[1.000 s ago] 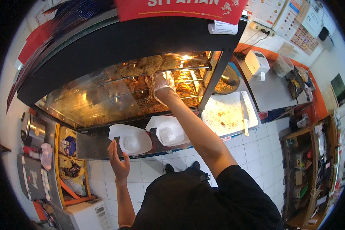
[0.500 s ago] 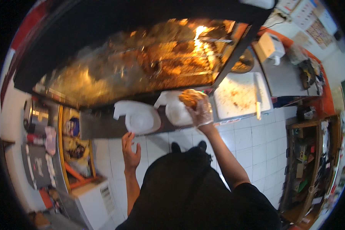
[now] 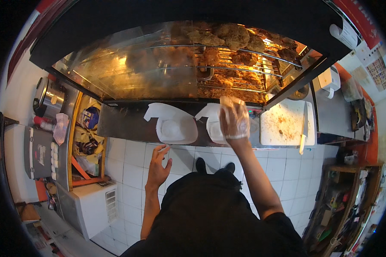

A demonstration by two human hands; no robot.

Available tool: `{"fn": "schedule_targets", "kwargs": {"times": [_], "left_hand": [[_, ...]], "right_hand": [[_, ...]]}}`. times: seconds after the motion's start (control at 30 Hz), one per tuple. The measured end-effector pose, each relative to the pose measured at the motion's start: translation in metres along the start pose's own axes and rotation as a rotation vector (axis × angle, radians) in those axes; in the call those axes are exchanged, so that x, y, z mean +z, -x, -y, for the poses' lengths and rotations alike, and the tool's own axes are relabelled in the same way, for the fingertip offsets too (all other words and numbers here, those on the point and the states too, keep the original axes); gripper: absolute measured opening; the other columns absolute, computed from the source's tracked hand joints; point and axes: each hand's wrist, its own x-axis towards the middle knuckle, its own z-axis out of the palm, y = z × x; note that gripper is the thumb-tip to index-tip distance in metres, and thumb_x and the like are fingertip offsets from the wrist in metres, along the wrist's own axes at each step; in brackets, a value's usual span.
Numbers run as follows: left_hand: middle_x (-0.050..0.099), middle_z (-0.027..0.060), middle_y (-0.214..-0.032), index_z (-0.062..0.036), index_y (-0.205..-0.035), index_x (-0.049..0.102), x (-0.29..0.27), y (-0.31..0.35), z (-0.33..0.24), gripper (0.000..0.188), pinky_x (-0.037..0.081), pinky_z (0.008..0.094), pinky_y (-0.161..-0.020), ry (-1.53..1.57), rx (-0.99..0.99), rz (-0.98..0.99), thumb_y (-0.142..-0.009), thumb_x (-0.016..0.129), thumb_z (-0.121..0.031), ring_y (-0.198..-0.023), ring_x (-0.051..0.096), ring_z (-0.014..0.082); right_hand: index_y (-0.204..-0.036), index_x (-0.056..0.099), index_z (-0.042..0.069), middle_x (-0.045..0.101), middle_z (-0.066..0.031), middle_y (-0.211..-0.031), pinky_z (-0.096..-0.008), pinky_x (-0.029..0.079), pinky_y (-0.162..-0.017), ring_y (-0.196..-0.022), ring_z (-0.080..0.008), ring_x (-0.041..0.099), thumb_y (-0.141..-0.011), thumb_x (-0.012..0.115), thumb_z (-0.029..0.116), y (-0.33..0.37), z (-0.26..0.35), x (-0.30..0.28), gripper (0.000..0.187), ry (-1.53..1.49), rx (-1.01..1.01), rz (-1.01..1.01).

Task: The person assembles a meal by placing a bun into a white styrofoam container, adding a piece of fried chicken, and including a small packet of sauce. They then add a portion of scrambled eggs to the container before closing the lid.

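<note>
White cutting board (image 3: 283, 124), knife (image 3: 303, 132), steel pot (image 3: 47, 96), cluttered wooden shelf (image 3: 343, 201), white tiled floor (image 3: 128, 162)

Two trays (image 3: 174, 127) before warmer (image 3: 210, 64)

My right hand (image 3: 234, 120), in a thin clear glove, hovers over the right-hand white foam box (image 3: 215, 125) on the steel counter (image 3: 124, 124); I cannot tell whether it grips anything. At its nine o'clock lies a second open white foam box (image 3: 172, 126). My left hand (image 3: 157, 165) hangs open and bare at seven o'clock of that box, over the tiled floor (image 3: 128, 167). At twelve o'clock glows the warming cabinet (image 3: 180, 64) with fried pieces (image 3: 236, 38) on wire racks. At three o'clock sit a white cutting board (image 3: 283, 124) and knife (image 3: 303, 128).
</note>
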Motion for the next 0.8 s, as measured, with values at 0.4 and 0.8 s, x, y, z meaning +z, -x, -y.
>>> {"fn": "schedule_targets", "kwargs": {"times": [0.4, 0.8], "left_hand": [[0.051, 0.0122, -0.142, -0.0064, -0.134, 0.061, -0.012, 0.029, 0.020, 0.046, 0.055, 0.0400, -0.096, 0.027, -0.128, -0.058, -0.090, 0.071, -0.002, -0.115, 0.063, 0.0303], [0.050, 0.0143, -0.141, -0.0086, -0.139, 0.056, -0.007, 0.058, 0.081, 0.049, 0.054, 0.0426, -0.098, 0.136, -0.348, -0.044, -0.092, 0.070, -0.008, -0.117, 0.062, 0.0325]], "right_hand": [[-0.154, 0.037, 0.012, 0.044, -0.0214, -0.155, -0.0467, 0.041, -0.115, -0.144, -0.0365, 0.042, -0.103, 0.043, 0.021, -0.210, -0.047, 0.091, 0.053, 0.498, 0.244, 0.492], [-0.143, 0.052, 0.011, 0.060, -0.0129, -0.140, -0.0359, 0.048, -0.106, -0.128, -0.0244, 0.059, -0.083, 0.071, 0.002, -0.008, 0.054, 0.031, 0.063, -0.684, 0.293, 0.594]]}}
